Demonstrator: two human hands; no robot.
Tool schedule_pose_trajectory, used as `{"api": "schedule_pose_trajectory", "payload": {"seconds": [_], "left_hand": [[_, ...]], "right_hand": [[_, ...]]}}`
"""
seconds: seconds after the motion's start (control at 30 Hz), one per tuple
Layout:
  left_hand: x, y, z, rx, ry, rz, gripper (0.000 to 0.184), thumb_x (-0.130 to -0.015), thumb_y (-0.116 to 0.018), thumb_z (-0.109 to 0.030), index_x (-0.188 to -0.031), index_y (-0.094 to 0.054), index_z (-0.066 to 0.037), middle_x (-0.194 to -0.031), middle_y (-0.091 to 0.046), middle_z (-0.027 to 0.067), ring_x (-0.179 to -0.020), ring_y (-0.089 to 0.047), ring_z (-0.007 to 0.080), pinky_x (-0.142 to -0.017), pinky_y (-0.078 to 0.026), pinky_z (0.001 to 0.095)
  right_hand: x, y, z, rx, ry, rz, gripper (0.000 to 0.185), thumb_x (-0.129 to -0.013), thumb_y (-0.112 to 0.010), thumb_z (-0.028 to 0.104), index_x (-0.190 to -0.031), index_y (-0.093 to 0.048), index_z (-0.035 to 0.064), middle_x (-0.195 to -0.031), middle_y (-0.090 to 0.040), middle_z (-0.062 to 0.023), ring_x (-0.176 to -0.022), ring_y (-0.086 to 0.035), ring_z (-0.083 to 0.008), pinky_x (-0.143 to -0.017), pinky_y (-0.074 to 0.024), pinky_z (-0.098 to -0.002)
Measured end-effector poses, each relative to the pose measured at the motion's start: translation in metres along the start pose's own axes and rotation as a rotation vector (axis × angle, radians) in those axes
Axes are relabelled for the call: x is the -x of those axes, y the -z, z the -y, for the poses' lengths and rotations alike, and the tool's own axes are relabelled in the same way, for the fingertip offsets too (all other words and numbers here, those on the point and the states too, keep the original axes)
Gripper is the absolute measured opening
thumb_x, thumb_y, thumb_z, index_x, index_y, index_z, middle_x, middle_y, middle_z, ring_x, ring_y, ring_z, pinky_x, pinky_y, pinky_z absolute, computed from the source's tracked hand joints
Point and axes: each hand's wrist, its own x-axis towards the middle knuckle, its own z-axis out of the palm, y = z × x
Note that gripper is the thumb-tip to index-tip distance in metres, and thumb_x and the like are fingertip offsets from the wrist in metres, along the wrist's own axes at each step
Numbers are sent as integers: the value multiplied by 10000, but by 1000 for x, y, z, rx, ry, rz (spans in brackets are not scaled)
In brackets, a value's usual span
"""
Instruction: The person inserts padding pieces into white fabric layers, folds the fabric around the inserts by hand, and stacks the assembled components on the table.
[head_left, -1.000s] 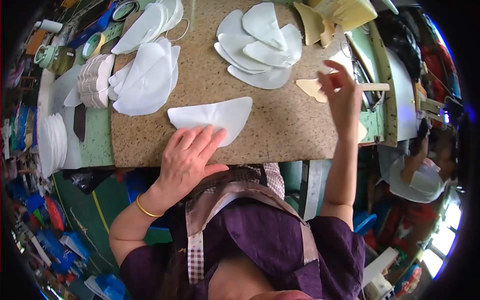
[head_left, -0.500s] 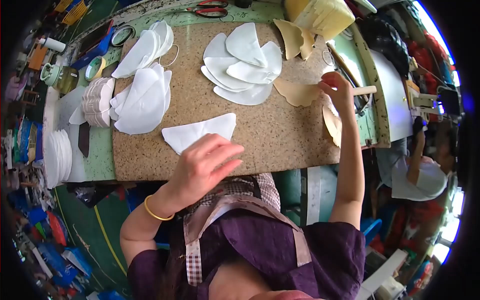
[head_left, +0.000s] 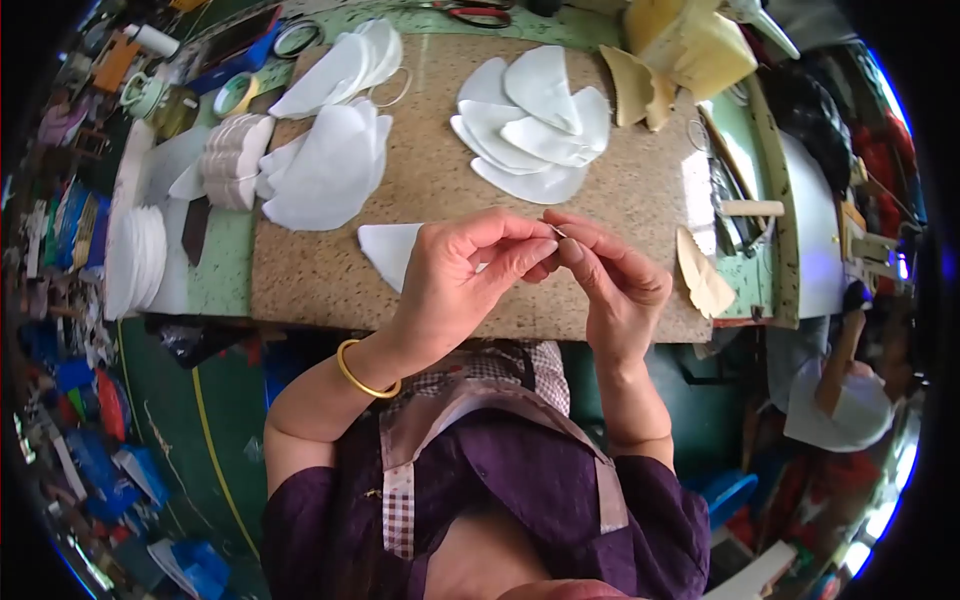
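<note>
My left hand (head_left: pixel 465 272) and my right hand (head_left: pixel 622 285) meet over the middle of the board, both closed in a pinch, fingertips almost touching. Between them shows a sliver of something small and thin, too little of it visible to name. Partly hidden behind my left hand, a white curved piece (head_left: pixel 385 245) lies flat on the board. A tan curved piece (head_left: pixel 703 275) rests at the board's right edge, near my right hand. Farther back is a fanned pile of white pieces (head_left: pixel 540 125).
The speckled board (head_left: pixel 430 75) has two more white piles (head_left: pixel 330 165) at its left. A yellow block (head_left: pixel 700 45) with tan pieces stands at the back right. Scissors (head_left: pixel 480 12) lie at the back. Left are a tape roll (head_left: pixel 237 95) and bundled pale pieces (head_left: pixel 235 160).
My right hand has come from the board's right side to meet my left hand, which has risen slightly. The tan piece formerly under my right hand no longer shows there. The view has shifted.
</note>
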Motion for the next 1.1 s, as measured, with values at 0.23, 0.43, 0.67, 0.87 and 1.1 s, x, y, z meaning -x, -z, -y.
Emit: {"api": "schedule_pose_trajectory", "payload": {"seconds": [0.23,0.43,0.67,0.87,1.1], "left_hand": [[9,25,-13,230,176,3,130,-880,-618,-53,-966,-640,43,-815,-659,59,-719,-620,87,-646,-527,215],[20,32,-16,-41,-16,-81,89,-875,-592,-3,-949,-607,44,-841,-626,24,-762,-602,64,-678,-516,206],[25,47,-5,12,-208,-21,72,-912,-484,-5,-975,-518,-13,-1039,-571,70,-1033,-535,114,-897,-438,294],[57,78,23,763,12,-115,164,-981,-379,-122,-1115,-460,-72,-1210,-515,119,-1165,-491,200,-998,-407,365],[138,140,-26,-389,303,-44,150,-887,-547,-93,-995,-461,-35,-960,-483,62,-870,-490,141,-801,-415,280]], "right_hand": [[-3,-16,6,234,131,149,213,-778,-651,-78,-982,-690,-28,-1035,-670,-181,-920,-657,-193,-795,-520,-268],[-4,-38,9,232,125,121,220,-757,-675,-73,-971,-692,-27,-1018,-675,-180,-960,-659,-228,-832,-512,-286],[-11,-57,-11,-350,-227,-31,163,-924,-552,107,-991,-606,-32,-975,-666,-136,-826,-660,-181,-777,-527,-294],[-8,-61,-34,-583,-663,-61,156,-940,-501,190,-970,-522,38,-838,-594,-53,-749,-646,-174,-649,-564,-314],[-24,-41,-14,-225,-406,-5,132,-936,-521,195,-938,-525,63,-850,-624,-66,-791,-668,-219,-590,-535,-276]]}}
